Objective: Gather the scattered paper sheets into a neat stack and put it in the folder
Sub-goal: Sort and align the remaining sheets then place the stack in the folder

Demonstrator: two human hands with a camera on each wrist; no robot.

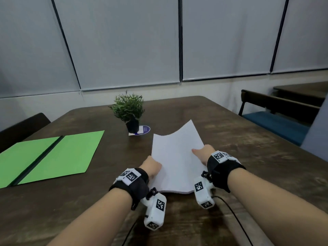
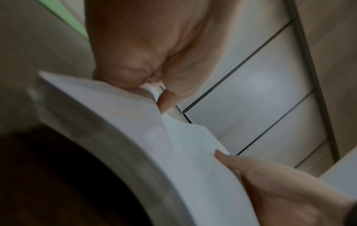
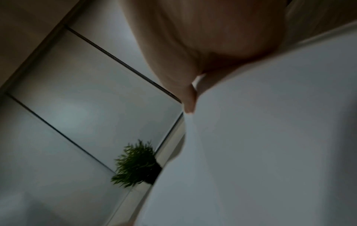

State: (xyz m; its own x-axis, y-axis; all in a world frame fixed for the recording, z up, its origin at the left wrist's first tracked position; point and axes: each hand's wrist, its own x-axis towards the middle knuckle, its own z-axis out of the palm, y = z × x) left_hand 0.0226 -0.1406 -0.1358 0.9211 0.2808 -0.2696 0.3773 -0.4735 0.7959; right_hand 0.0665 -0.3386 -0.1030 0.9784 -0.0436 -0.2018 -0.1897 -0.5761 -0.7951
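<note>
Dark wooden table [image 1: 230, 139], grey blinds [image 1: 124, 41] behind, open green folder [image 1: 53, 155], potted plant [image 1: 128, 110]

Head view: looks forward and down from above across the table [image 1: 221, 121], both wrists in frame. Left wrist view: very close, faces along the left hand [image 2: 154, 45]. Right wrist view: very close, tilted upward past the right hand [image 3: 203, 38]. All three share the paper stack [image 1: 175, 157]; head and right wrist share the plant [image 1: 128, 107].
</note>
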